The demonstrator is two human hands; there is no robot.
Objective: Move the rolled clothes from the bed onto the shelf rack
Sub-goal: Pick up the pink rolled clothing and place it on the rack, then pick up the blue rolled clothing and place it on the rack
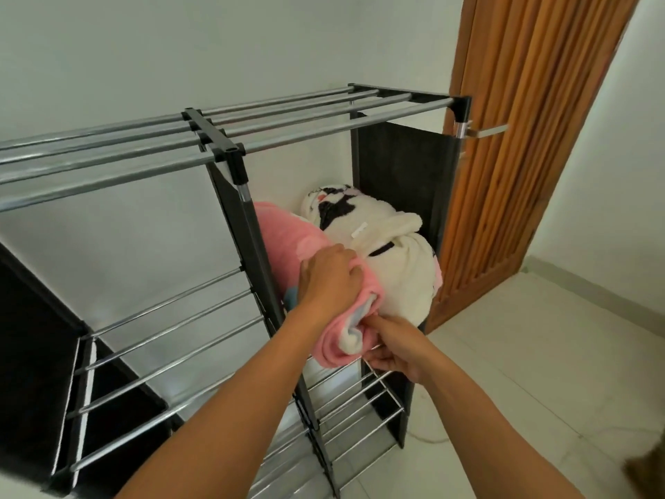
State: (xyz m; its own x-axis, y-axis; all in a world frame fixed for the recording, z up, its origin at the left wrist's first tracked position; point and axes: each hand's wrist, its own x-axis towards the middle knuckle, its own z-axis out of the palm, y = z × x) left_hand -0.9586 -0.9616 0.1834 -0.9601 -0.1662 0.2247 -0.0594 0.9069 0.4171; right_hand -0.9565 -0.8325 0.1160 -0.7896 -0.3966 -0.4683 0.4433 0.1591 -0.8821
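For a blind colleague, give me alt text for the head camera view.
Both hands, left hand and right hand, press a pink rolled blanket onto the shelf rack beside a white rolled blanket; a wooden door stands behind.

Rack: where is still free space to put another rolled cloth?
Free: the left compartment's bars, between the black side panel and the centre post; also the top bars. Crowded: the right compartment, filled by the pink roll, the white roll and both hands.

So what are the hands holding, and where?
The pink roll. The left hand presses on its top; the right hand pinches its front end.
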